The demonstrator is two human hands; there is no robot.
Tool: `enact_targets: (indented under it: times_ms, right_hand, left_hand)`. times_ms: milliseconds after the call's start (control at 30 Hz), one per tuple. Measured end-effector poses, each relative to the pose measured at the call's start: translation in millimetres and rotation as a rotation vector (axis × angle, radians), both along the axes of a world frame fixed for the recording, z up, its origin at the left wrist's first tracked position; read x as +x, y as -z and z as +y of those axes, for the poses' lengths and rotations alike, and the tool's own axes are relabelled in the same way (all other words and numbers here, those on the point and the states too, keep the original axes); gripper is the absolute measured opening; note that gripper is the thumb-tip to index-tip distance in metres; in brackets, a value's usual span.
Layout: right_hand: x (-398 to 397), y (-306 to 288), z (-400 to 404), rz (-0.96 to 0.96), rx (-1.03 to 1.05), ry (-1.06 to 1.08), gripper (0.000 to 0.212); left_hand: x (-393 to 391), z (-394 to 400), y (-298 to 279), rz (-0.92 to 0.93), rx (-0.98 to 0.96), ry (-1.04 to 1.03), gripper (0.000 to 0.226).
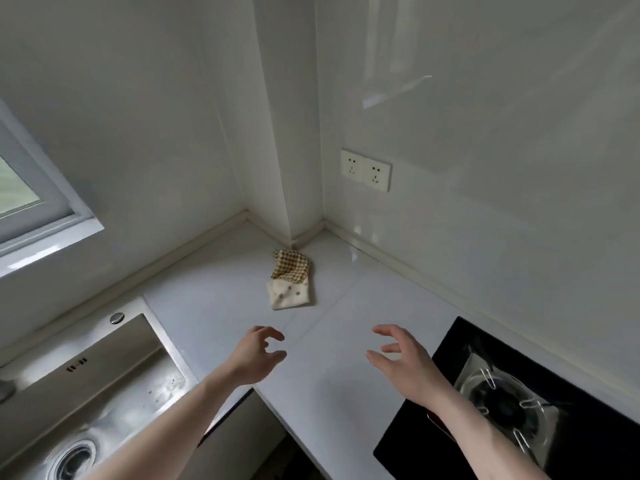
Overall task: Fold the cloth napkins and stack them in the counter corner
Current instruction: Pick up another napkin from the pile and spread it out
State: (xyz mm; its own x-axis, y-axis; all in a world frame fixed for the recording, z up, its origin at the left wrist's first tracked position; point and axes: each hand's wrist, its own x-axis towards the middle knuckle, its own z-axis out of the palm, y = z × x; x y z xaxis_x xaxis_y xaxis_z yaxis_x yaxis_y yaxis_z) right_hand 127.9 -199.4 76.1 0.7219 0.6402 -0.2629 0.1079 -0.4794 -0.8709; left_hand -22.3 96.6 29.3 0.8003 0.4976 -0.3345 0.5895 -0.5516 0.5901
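Napkins (290,283) sit folded and stacked by the corner; your left hand (255,355) and right hand (403,358) hover empty, fingers spread, and the job looks done.

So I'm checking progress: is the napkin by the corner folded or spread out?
Folded. The napkin lies as a compact bundle near the counter corner, checked layer over dotted cream layer. Both hands are off it.

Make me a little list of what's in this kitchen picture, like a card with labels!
place: white counter in a kitchen corner
napkins: folded napkins, checked one and spotted one, overlapping, lying near the corner
left hand: holds nothing, fingers loosely curled, above the counter
right hand: holds nothing, fingers spread, above the counter
left side: metal sink
right side: black stove
wall: two sockets
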Motion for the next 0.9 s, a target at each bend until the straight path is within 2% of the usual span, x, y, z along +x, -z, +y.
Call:
enact_targets:
  times_ms: [300, 467, 600, 667, 733, 833, 900]
  right_hand:
    - [1, -6, 63, 0.065, -0.073, 0.218, 0.038]
    - [-7, -6, 92, 0.102, -0.093, 0.320, 0.039]
    - [-19, 2, 108, 0.100, -0.103, 0.395, 0.038]
    - [-27, 6, 112, 0.103, -0.110, 0.417, 0.036]
    - [-34, 9, 114, 0.116, -0.127, 0.430, 0.036]
    - [-40, 11, 119, 0.116, -0.126, 0.455, 0.034]
    - [-42, 14, 124, 0.122, -0.115, 0.464, 0.032]
  left_hand:
    - [99, 109, 58, 0.191, 0.012, 0.119, 0.044]
    - [135, 140, 83, 0.305, 0.019, 0.169, 0.055]
    - [152, 160, 111, 0.341, -0.019, 0.187, 0.071]
    - [153, 161, 112, 0.339, -0.004, 0.229, 0.070]
    - [150, 160, 100, 0.280, 0.053, 0.303, 0.056]
    - [143, 162, 70, 0.006, 0.136, 0.338, 0.023]
    - [133, 165, 45, -0.162, 0.125, 0.295, 0.017]
